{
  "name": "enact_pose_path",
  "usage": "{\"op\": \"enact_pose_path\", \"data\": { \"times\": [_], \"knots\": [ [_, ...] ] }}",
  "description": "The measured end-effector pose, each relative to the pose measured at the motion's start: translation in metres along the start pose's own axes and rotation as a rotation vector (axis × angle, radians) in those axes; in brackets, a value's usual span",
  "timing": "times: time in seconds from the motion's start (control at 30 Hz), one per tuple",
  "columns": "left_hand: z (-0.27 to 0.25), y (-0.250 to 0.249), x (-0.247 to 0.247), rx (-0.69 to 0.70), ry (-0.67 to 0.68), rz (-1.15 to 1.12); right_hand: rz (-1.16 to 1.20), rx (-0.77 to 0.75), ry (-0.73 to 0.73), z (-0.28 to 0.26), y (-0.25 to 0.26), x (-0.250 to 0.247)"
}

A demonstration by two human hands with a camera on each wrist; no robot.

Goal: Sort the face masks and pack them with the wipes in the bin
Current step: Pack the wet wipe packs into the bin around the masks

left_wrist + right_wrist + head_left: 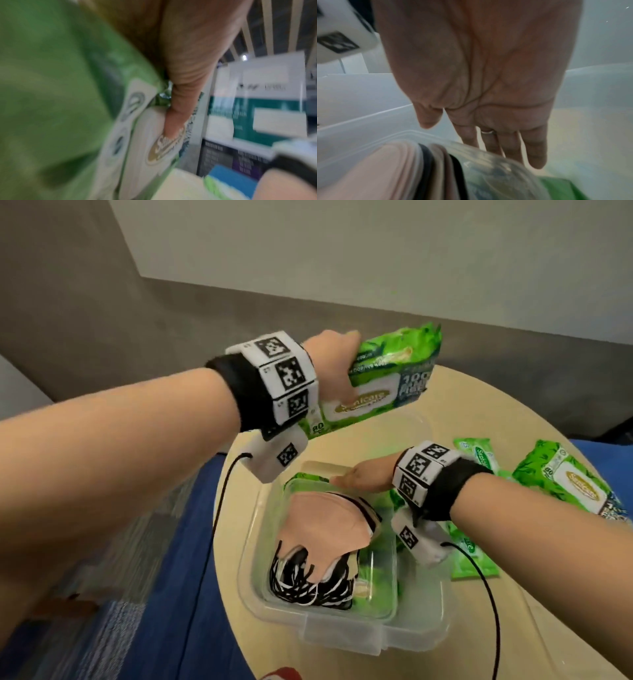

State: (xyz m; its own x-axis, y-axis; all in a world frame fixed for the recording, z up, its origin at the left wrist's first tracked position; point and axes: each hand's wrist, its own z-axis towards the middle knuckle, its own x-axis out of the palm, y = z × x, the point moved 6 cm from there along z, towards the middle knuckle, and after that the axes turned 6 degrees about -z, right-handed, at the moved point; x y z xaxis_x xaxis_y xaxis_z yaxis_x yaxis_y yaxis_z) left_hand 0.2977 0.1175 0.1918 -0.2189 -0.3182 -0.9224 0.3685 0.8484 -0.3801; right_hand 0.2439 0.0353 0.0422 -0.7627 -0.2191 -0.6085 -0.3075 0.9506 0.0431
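Note:
My left hand (337,364) grips a large green wipes pack (387,381) in the air above the far end of the clear plastic bin (421,631); the thumb (175,117) presses on the pack's white lid (150,135). Inside the bin lies a stack of face masks (325,525), pink on top, with black and white ear loops (301,583) bunched at the near end and green wipes packs beneath. My right hand (363,479) reaches over the bin's far rim with straight fingers (536,151) and holds nothing. The mask stack (399,169) shows edge-on in the right wrist view.
The bin stands on a round light-wood table (513,611). Right of the bin lie more green wipes packs: a large one (568,477) and smaller ones (474,549). Blue carpet (137,594) lies left of the table. Black wrist-camera cables hang over the table.

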Motion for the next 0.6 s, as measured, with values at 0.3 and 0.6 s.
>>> {"op": "enact_pose_path", "data": {
  "times": [0.3, 0.6],
  "knots": [
    [0.039, 0.0, 0.119, 0.03, 0.407, 0.377, 0.056, -0.032, 0.019, -0.003, -0.007, 0.017],
    [0.077, 0.061, 0.226, -0.086, 0.676, 0.42, 0.126, -0.035, -0.07, -0.009, -0.015, 0.011]
  ]
}}
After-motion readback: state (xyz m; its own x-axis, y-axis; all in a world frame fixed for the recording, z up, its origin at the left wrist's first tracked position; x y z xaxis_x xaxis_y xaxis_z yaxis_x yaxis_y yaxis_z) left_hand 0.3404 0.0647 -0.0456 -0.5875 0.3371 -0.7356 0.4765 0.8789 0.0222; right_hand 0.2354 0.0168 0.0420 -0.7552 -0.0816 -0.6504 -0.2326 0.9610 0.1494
